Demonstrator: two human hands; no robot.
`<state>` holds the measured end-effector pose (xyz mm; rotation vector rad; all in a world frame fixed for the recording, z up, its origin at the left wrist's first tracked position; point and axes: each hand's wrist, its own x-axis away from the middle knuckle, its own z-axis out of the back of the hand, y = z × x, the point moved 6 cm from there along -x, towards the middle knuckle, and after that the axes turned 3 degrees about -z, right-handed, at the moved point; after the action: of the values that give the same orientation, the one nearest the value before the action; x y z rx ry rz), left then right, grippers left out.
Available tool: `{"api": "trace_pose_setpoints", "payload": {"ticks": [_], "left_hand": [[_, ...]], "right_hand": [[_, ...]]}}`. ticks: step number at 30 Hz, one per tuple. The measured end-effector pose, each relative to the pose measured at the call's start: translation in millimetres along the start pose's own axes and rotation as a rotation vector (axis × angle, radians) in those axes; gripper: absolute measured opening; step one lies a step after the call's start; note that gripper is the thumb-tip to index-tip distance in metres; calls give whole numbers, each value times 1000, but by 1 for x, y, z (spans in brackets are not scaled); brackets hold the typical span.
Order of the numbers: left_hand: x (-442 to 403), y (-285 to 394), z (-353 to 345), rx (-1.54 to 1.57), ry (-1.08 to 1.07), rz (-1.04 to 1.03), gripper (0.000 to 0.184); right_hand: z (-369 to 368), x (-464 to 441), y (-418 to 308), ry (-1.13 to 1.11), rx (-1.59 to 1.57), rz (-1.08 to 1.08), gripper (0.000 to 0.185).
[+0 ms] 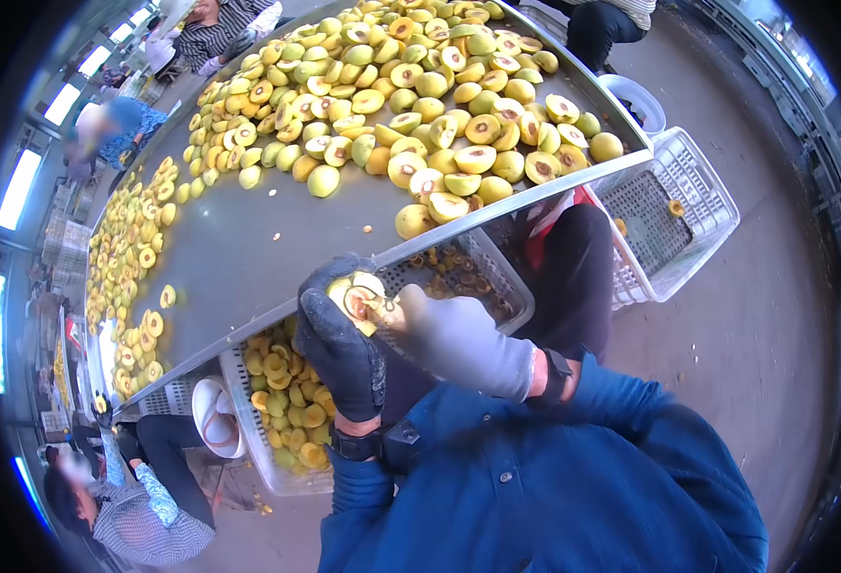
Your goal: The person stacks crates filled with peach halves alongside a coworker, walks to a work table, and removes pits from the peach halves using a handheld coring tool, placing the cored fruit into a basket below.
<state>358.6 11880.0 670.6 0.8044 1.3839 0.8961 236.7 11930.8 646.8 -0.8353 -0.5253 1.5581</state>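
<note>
My left hand (339, 349), in a dark glove, is closed around a halved yellow peach (352, 291) with its cut face up. My right hand (468, 342), in a grey glove, has its fingertips pinched at the cut face. A small thin loop shows by those fingertips, but I cannot make out what they hold. Both hands are just off the near edge of a metal table (239, 258). A large heap of halved peaches (373, 91) covers its far side, many showing brown centres.
Below the table edge, a crate of peach halves (296, 411) stands left and a crate with dark scraps (521, 296) right. Farther right is a white crate (716, 205) with a few pieces. A white bucket (216, 420) and a seated co-worker (148, 520) are at left.
</note>
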Motion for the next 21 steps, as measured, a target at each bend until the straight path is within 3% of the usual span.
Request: {"api": "trace_pose_setpoints", "payload": {"ticks": [2,5,8,9,11,12,13,14,17,19,20,21], "left_hand": [[-4,11,-3,-108,-44,-74,45],[-12,21,-7,-213,-142,-139,44],[-25,17,-7,-306,-326,-97,46],[-25,6,-6,-154,-288,17,47],[-25,-14,-6,152,-206,237,50],[-25,-6,-9,78,-117,78,57],[-20,-5,-12,101,-104,67,58],[-13,-4,-10,121,-88,61,59],[-7,1,-1,-10,-189,40,58],[-12,-4,2,-100,-271,51,56],[-9,-14,-3,433,-234,239,57],[-9,-19,0,427,-225,254,57]], "right_hand": [[1,0,1,-36,-65,-59,26],[1,0,-3,-148,-472,-12,24],[4,2,2,-513,-834,-474,20],[0,8,0,-637,-951,-629,18],[-26,13,7,-641,-1244,-605,17],[-23,15,2,-671,-1338,-619,17],[-19,16,-3,-702,-1433,-634,17],[-15,17,-2,-709,-1264,-650,18],[-12,5,12,-221,-524,-77,24],[-16,9,10,-394,-657,-239,24],[-12,11,0,-523,-765,-359,24],[-14,15,-6,-653,-871,-477,24]]}}
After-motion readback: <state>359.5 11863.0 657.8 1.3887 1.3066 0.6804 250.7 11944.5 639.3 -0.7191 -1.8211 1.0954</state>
